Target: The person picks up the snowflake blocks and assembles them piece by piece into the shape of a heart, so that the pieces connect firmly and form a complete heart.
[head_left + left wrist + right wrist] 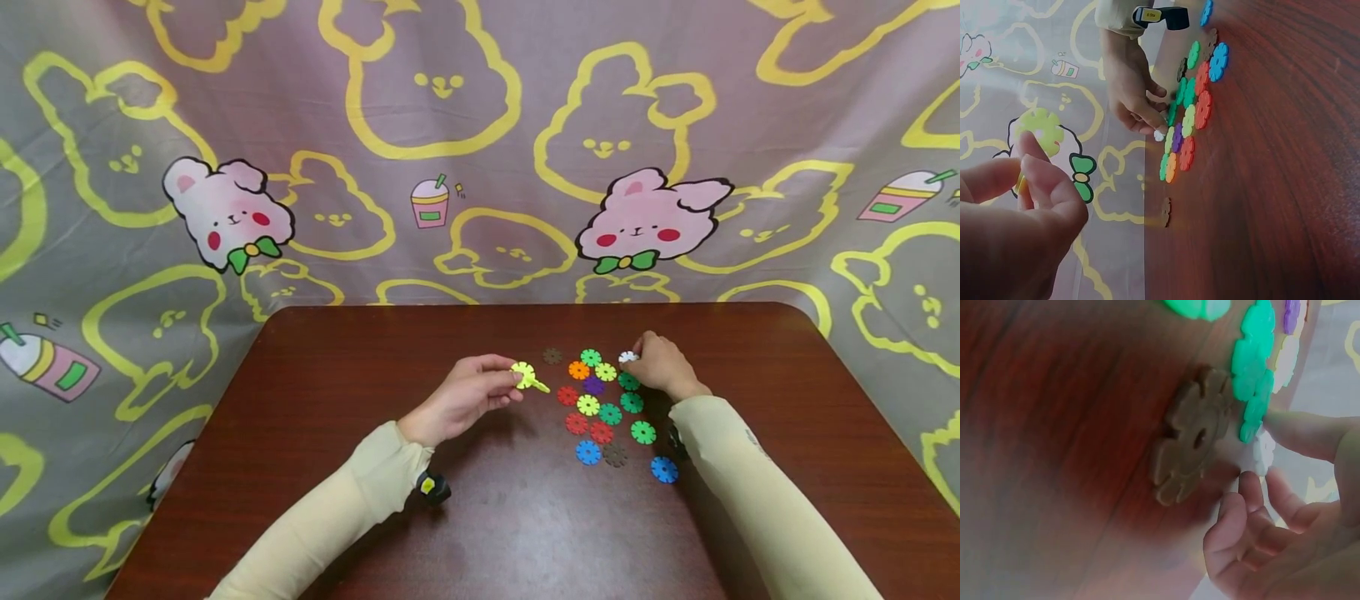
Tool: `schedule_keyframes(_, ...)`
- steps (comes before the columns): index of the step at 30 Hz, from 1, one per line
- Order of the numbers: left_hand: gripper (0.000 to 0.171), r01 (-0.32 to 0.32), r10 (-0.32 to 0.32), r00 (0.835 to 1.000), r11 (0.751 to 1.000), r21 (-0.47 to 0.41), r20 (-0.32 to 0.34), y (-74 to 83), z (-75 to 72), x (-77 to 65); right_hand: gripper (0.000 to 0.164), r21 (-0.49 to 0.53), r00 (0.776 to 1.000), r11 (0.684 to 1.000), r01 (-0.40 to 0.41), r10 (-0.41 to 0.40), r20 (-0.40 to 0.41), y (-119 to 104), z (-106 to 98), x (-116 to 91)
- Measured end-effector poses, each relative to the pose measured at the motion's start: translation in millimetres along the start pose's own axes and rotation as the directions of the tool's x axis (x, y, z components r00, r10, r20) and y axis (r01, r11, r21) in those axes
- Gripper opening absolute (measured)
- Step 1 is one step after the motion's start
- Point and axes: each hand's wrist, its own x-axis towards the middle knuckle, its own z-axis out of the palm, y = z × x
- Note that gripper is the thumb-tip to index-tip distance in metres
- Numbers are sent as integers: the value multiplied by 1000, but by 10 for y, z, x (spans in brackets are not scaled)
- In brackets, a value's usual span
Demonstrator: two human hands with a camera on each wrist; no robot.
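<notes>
My left hand [468, 392] is raised over the middle of the table, pinching two yellow snowflake discs [524, 374] that are slotted together, one face-on and one edge-on. In the left wrist view the top yellow disc [1040, 130] sticks up past the fingertips. My right hand [663, 365] reaches to the far right of the scattered discs. Its thumb and fingertips close round the edges of a white snowflake disc [1264, 452]. Beside the thumb lie green discs [1254, 369], and a brown disc [1194, 437] is nearer the right wrist camera.
Several notched discs lie flat between the hands, among them an orange disc [578, 370], a purple disc [594, 385] and a red disc [576, 423]. A blue disc [663, 469] lies near the right forearm. A patterned curtain [480, 250] hangs behind the brown table [337, 350].
</notes>
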Motion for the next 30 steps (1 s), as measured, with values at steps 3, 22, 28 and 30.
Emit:
schedule_keyframes(3, 22, 0, 0, 1000, 1000, -1, -8, -3, 5, -2, 38, 14, 1000, 1000, -10, 10, 6, -5, 6, -14)
schedule_keyframes(22, 24, -19, 21, 999, 999, 40, -42, 21, 40, 20, 19, 190, 969, 964, 186, -148, -198, -80, -69, -70)
schedule_keyframes(28, 25, -39, 41, 997, 999, 30, -64, 42, 64, 36, 21, 282, 962, 931, 233, -179, -206, -286, -145, -138)
schedule_keyframes(30, 26, -47, 48, 996, 999, 20, -69, 52, 72, 43, 21, 292, 954, 919, 265, -206, -215, -364, -163, -174)
